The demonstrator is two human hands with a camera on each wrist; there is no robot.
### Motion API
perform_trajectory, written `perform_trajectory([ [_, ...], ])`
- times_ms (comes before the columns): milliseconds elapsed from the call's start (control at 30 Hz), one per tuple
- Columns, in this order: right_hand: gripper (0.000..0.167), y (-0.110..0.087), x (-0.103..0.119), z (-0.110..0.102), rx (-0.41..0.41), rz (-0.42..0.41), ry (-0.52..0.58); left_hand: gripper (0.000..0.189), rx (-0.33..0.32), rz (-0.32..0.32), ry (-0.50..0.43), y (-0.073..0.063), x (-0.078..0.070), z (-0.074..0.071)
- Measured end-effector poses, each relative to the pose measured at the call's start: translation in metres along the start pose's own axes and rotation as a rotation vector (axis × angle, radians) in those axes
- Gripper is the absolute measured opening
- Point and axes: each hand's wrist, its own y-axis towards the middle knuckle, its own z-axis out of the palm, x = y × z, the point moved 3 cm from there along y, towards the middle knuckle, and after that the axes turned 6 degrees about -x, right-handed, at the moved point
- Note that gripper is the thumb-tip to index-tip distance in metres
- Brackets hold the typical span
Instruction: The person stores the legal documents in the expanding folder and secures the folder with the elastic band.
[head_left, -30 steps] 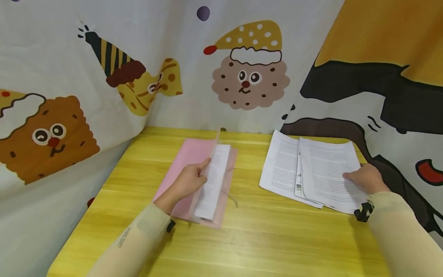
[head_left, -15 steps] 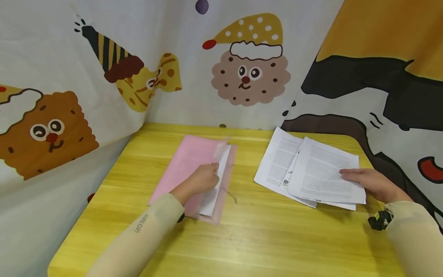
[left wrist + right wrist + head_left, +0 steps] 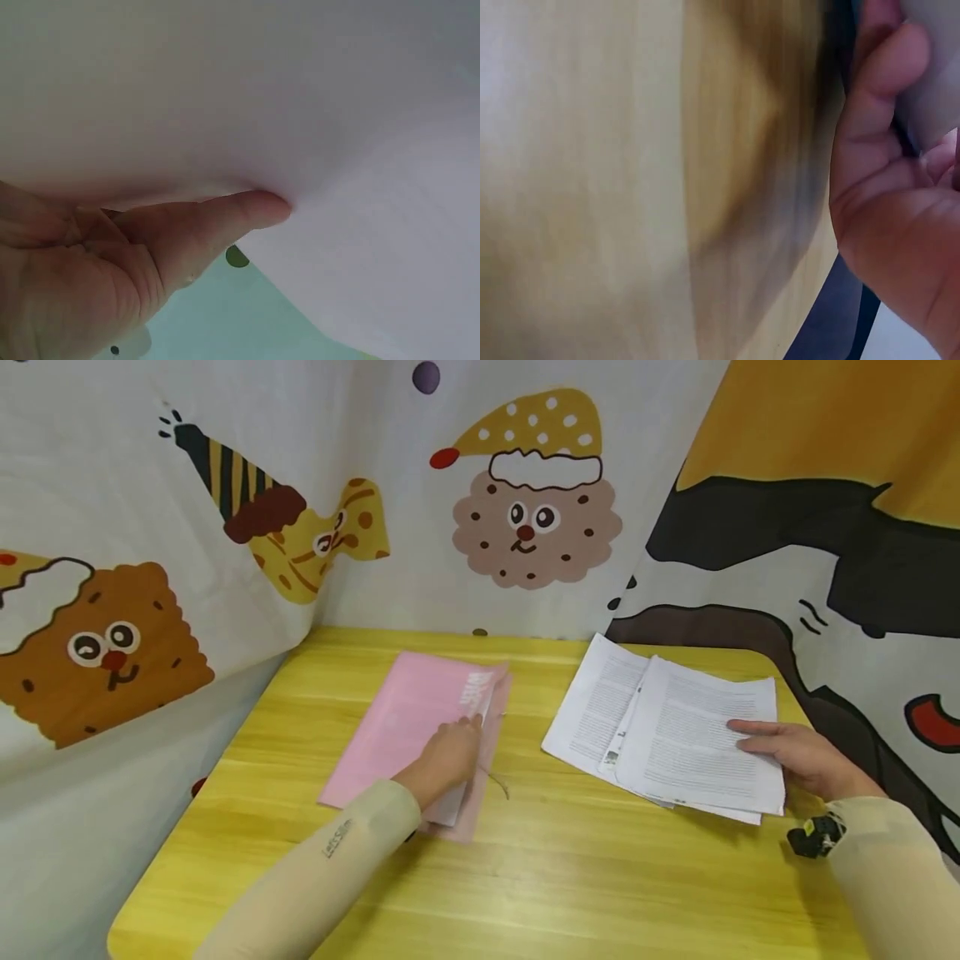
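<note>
On the left of the table lies a pink folder, its cover partly lifted over white sheets. My left hand grips the cover near its right edge. The left wrist view shows the left thumb against a pale, blurred sheet. On the right, fanned printed papers overlap in a loose stack. With my right hand I hold the right edge of the upper papers. In the right wrist view, curled fingers lie at the edge of a pale sheet.
The yellow wood-grain table has rounded corners. A thin cord sticks out from the folder's right side. Behind the table hangs a cartoon-printed curtain, which meets its back edge.
My left hand has moved right, bringing the pink cover down over most of the white sheets. The papers under my right hand have fanned and shifted slightly left; that hand has shifted slightly.
</note>
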Motion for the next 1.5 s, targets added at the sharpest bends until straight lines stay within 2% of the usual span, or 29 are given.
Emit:
perform_trajectory([
  [100, 0.073, -0.001, 0.001, 0.004, -0.088, -0.024, -0.109, 0.063, -0.031, 0.030, -0.103, -0.004, 0.017, -0.010],
  [167, 0.074, -0.003, 0.005, 0.006, -0.156, -0.042, -0.179, 0.068, -0.056, 0.024, -0.240, -0.008, 0.036, -0.024],
  [233, 0.072, -0.006, 0.010, 0.009, -0.198, -0.062, -0.180, 0.073, -0.099, 0.025, -0.372, -0.014, 0.057, -0.041],
  [300, 0.071, -0.009, 0.015, 0.011, -0.216, -0.071, -0.134, 0.071, -0.132, 0.026, -0.481, -0.020, 0.077, -0.056],
  [400, 0.069, -0.012, 0.024, 0.018, -0.188, -0.073, 0.007, 0.066, -0.147, 0.012, -0.623, -0.028, 0.101, -0.071],
  [533, 0.062, -0.014, 0.041, 0.034, -0.117, -0.097, 0.170, 0.064, -0.116, -0.035, -0.778, -0.034, 0.119, -0.079],
  [633, 0.059, -0.016, 0.062, 0.051, -0.075, -0.136, 0.212, 0.063, -0.096, -0.043, -0.846, -0.035, 0.123, -0.081],
  [800, 0.053, -0.019, 0.100, 0.082, -0.008, -0.187, 0.209, 0.062, -0.059, -0.035, -0.930, -0.036, 0.121, -0.080],
  [1000, 0.042, -0.013, 0.133, 0.107, 0.065, -0.275, 0.199, 0.064, -0.042, -0.027, -0.927, -0.036, 0.116, -0.078],
  [1133, 0.042, -0.010, 0.142, 0.116, 0.102, -0.267, 0.208, 0.064, -0.037, -0.022, -0.908, -0.034, 0.113, -0.077],
  [1233, 0.043, -0.010, 0.144, 0.121, 0.131, -0.263, 0.171, 0.063, -0.031, 0.004, -0.914, -0.031, 0.110, -0.077],
  [1367, 0.042, -0.010, 0.146, 0.131, 0.212, -0.247, 0.142, 0.063, -0.033, 0.021, -0.927, -0.029, 0.107, -0.077],
  [1500, 0.043, -0.006, 0.149, 0.151, 0.286, -0.235, 0.173, 0.064, -0.046, 0.014, -0.919, -0.027, 0.102, -0.077],
])
